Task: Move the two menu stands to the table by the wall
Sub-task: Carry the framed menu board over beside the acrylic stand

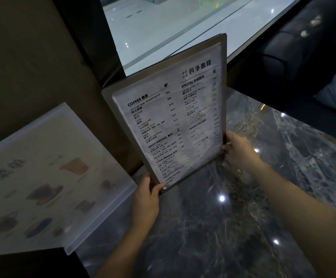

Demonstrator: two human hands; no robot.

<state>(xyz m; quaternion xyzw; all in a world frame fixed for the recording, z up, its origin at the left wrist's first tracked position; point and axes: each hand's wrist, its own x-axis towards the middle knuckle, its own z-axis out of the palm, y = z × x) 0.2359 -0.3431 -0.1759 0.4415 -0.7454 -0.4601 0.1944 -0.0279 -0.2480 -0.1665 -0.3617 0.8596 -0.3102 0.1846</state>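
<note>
Nearest, left of both hands: clear acrylic menu stand [48, 175], leaning, untouched. Next, left hand [146, 194] closed on lower left corner of metal-framed menu stand [169, 115]; right hand [238, 146] closed on its right edge. Long axis upright, tilted, bottom edge near marble table [243, 207]. Count: two stands, two hands.

Both forearms are bare to the frame's edge, with no sleeve showing. The left hand [146, 199] and right hand [238, 146] carry no visible rings, watch or gloves.
</note>
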